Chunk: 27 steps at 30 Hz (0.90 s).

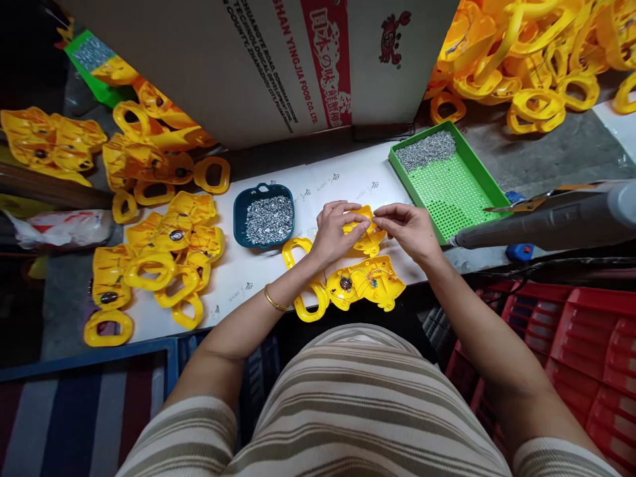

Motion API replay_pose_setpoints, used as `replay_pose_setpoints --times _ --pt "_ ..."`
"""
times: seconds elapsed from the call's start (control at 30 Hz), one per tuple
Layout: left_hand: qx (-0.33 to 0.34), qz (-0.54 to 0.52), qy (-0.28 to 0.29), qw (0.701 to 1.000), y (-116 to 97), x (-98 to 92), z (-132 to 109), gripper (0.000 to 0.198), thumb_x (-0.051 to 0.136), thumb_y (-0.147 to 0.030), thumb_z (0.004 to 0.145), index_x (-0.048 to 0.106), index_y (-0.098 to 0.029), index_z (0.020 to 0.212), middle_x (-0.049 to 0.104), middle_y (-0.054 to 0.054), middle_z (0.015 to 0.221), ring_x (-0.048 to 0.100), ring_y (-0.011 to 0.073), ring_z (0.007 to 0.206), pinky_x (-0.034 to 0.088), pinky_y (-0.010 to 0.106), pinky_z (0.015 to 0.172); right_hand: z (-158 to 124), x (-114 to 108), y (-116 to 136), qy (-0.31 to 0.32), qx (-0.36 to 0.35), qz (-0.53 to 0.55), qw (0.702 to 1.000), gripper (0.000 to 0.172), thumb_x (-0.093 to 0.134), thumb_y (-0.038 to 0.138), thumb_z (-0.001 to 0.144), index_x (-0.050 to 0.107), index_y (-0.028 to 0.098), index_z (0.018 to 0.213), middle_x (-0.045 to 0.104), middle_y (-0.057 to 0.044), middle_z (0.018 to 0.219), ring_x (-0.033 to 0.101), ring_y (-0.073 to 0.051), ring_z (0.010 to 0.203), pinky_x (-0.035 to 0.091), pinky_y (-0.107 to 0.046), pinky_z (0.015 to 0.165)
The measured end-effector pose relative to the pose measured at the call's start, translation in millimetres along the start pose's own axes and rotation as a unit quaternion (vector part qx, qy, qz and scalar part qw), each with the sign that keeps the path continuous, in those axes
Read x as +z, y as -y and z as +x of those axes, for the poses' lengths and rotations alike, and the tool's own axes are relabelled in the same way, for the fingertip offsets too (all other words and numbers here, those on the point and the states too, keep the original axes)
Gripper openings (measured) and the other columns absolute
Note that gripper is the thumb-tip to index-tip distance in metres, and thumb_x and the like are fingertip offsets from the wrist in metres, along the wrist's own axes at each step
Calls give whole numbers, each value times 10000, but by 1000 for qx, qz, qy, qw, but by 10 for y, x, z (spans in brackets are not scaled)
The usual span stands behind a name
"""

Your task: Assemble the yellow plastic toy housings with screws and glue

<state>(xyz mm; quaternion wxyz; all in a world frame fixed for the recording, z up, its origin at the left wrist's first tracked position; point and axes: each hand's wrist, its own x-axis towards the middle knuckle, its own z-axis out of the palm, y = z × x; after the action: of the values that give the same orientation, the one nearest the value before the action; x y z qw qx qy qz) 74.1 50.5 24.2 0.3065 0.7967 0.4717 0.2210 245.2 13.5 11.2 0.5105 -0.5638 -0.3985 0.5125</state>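
My left hand (338,230) is closed over the left part of a small yellow plastic shell (368,242) at the middle of the table. On the shell's right side, my right hand (408,228) pinches with thumb and forefinger; whatever lies between those fingertips is too small to make out. Just below is an open yellow shell (368,283) with wires, a round dark part and a small circuit board. Yellow ring-shaped handles (314,306) lie left of it, partly under my left wrist.
A dark teal tray (239,222) of small metal pieces stands left; a green perforated tray (474,173) stands right, beside a grey tool (546,215). Yellow parts (173,232) pile up at left and back right. A large carton (278,73) stands behind, red crates (571,344) lower right.
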Motion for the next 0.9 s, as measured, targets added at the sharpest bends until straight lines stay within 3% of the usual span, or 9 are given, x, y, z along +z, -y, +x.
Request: replay_pose_setpoints --times 0.13,0.3,0.37,0.47,0.57,0.8,0.9 --pt "-38 -40 -3 998 -13 35 32 72 683 -321 832 719 -260 841 689 0 1135 471 234 1207 338 465 1069 17 15 1 11 -17 4 1000 236 787 302 633 705 155 799 722 -35 778 674 -141 719 557 -291 749" --pt "-89 -44 13 995 -22 22 56 93 645 -297 841 701 -230 810 599 37 1287 420 253 1281 306 477 1100 4 -74 -3 -42 -68 -134 988 245 613 334 809 700 156 953 719 -74 979 639 -112 616 535 -281 652" --pt "-103 -18 19 994 -26 31 67 110 637 -299 839 698 -221 793 541 54 1361 353 281 1341 258 512 1120 -13 -129 -63 -50 -52 -186 980 295 523 353 870 683 160 1024 706 -89 1050 625 -103 557 523 -282 612" --pt "-98 9 40 994 -35 64 77 140 616 -322 848 701 -220 803 497 61 1413 300 302 1379 215 545 1129 -41 -177 -194 15 25 -191 981 386 471 412 904 638 155 1139 727 -68 849 654 -139 551 533 -293 630" --pt "-95 20 55 994 -48 89 78 158 603 -337 853 709 -225 817 482 60 1430 292 310 1387 208 555 1127 -62 -176 -286 64 54 -177 981 469 447 489 915 618 149 1188 672 -19 607 682 -181 603 537 -301 678" --pt "-105 28 68 992 -95 91 99 180 602 -363 852 713 -230 803 491 60 1433 298 319 1386 216 582 1102 -66 -139 -279 84 46 -168 981 488 429 526 913 643 166 1163 713 -33 767 684 -176 625 527 -284 648" --pt "-107 34 63 992 -113 112 108 171 610 -361 847 715 -234 802 498 60 1430 302 315 1386 220 581 1095 -70 -133 -279 84 44 -176 980 473 418 501 920 644 165 1166 703 -35 747 672 -169 609 498 -252 555"
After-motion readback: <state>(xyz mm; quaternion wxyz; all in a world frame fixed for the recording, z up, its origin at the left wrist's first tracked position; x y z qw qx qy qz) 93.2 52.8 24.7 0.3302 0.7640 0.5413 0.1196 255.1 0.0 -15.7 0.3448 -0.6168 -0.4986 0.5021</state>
